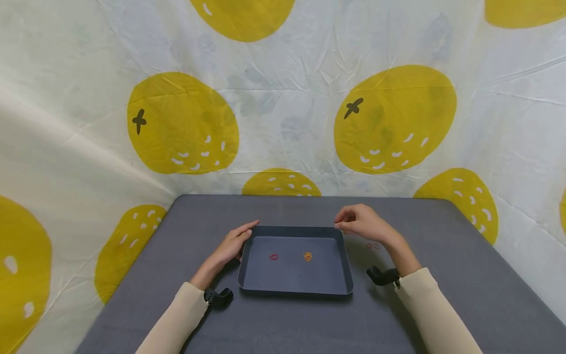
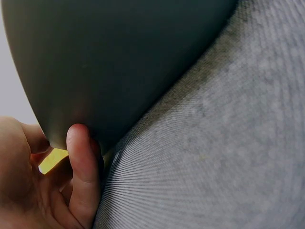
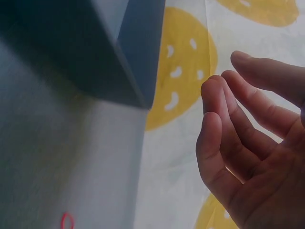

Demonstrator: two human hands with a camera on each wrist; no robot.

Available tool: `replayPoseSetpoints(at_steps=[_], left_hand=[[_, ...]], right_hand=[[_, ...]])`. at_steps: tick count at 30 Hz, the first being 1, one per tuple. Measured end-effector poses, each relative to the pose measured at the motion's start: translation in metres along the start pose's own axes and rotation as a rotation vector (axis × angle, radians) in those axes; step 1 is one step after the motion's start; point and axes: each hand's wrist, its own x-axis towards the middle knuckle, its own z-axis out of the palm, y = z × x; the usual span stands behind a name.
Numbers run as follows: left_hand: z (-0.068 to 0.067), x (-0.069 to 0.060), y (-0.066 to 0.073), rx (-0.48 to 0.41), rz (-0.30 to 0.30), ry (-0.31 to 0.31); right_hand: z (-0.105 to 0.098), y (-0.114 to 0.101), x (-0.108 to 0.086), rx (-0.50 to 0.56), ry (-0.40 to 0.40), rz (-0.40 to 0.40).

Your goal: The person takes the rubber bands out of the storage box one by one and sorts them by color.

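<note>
A shallow dark grey tray point(image 1: 296, 285) lies on the table. My left hand point(image 1: 230, 246) holds its left side near the far corner; in the left wrist view, fingers point(image 2: 82, 162) lie against the tray's outer wall point(image 2: 119, 57). Inside the tray are a small red rubber band point(image 1: 274, 256) and, to its right, a little cluster of orange rubber bands point(image 1: 307, 256). By the far right corner hovers my right hand point(image 1: 362, 223). In the right wrist view its thumb and fingers point(image 3: 214, 129) are slightly apart, and I see nothing between them.
On the table right of the tray, beside my right wrist, lie small red rubber bands point(image 1: 373, 246), one also in the right wrist view. The grey table point(image 1: 292, 324) ends at a white curtain point(image 1: 283, 123) printed with yellow fruit.
</note>
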Motion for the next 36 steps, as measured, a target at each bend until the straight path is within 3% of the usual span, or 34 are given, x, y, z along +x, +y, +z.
replayPoseSetpoints(at_steps=[13,24,36], left_hand=[[0.001,0.002,-0.002,0.005,-0.013,0.002],[0.000,0.000,0.000,-0.006,-0.015,0.003],[0.002,0.000,0.000,0.003,-0.027,0.010]], right_hand=[[0.023,-0.031,0.027,0.028,-0.079,-0.033],[0.058,-0.051,0.050,0.022,-0.207,-0.147],[0.100,-0.060,0.069,-0.040,-0.303,-0.198]])
